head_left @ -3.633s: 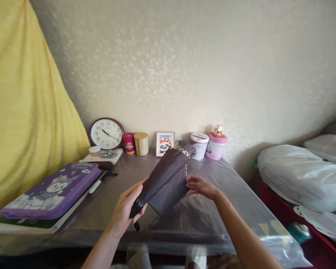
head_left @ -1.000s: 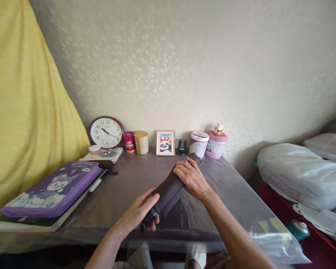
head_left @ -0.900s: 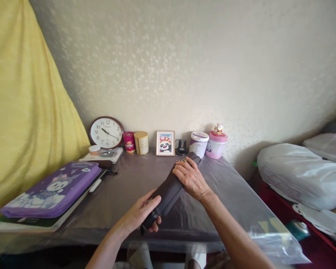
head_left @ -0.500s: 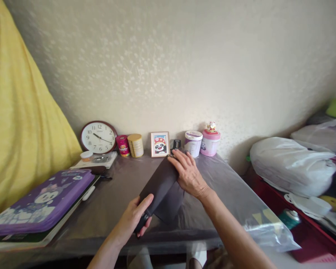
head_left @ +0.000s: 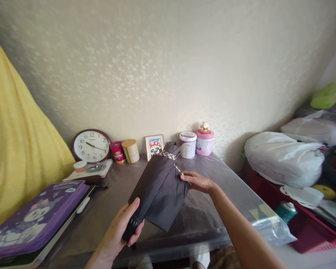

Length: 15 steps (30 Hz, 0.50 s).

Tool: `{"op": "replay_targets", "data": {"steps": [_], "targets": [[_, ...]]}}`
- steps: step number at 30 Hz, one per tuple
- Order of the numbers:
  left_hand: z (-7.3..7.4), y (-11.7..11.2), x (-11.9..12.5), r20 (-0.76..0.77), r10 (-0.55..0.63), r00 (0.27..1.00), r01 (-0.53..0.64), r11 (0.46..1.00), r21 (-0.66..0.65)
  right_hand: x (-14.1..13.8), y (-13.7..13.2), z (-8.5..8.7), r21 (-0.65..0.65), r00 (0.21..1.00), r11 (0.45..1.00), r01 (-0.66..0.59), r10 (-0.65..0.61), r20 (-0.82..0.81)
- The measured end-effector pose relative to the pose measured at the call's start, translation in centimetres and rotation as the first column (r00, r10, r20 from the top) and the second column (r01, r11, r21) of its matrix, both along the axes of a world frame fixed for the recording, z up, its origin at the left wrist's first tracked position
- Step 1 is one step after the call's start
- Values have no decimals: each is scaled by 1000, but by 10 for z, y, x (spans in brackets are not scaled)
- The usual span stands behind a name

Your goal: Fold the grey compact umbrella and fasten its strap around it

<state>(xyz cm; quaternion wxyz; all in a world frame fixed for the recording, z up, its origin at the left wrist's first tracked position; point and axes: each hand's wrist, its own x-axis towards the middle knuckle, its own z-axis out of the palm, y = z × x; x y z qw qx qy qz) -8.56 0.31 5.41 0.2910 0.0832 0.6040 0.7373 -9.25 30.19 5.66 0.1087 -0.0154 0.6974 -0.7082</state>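
Note:
A dark folding umbrella [head_left: 153,181] is held slantwise above the table, its ribbed black handle end towards me. My left hand [head_left: 125,224] is wrapped round that handle, thumb on top. The canopy is folded down, with one loose flap hanging on the right side. Checkered trim shows along the fabric's far edge. With its fingers pinched together, my right hand [head_left: 197,182] grips the fabric edge at the right of the umbrella. The umbrella's far tip partly covers a small black object [head_left: 172,143] by the wall.
Along the wall stand a clock [head_left: 91,146], a pink can [head_left: 117,152], a yellow can [head_left: 130,151], a picture frame [head_left: 154,144], a white tub [head_left: 188,145] and a pink tub [head_left: 205,144]. A purple case [head_left: 39,216] lies left. White bags [head_left: 284,158] sit right of the table.
My right hand has moved from the umbrella's far end down to the fabric edge on the right. The flap is spread wider and checkered trim now shows. My left hand still holds the handle.

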Motion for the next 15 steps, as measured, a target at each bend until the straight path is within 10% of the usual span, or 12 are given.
{"op": "replay_targets", "data": {"steps": [15], "targets": [[0, -4, -2, 8, 30, 1000, -30, 999, -11, -2, -11, -1, -65, 991, 996, -55, 62, 116]]}}
